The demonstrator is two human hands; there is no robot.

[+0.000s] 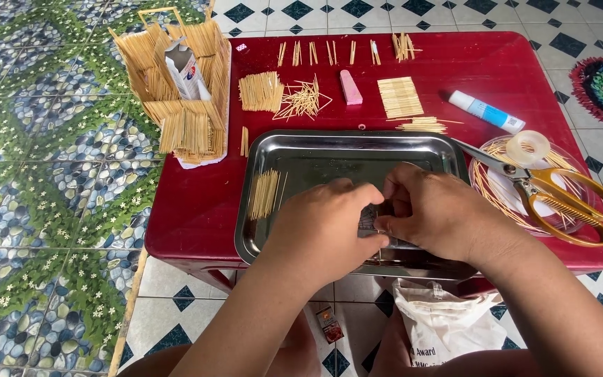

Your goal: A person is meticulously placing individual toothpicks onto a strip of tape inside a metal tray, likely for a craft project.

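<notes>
both hands meet over the metal tray (413, 143) on the red counter (197, 202). the left hand (326, 227) and right hand (434, 213) pinch a small grey piece (368, 222) between fingertips; a bundle of toothpicks (264, 194) lies in the tray's left side.

We see our left hand (322, 227) and right hand (434, 213) pinching something small over the steel tray (301, 150), toothpicks (264, 194) beside.
</notes>
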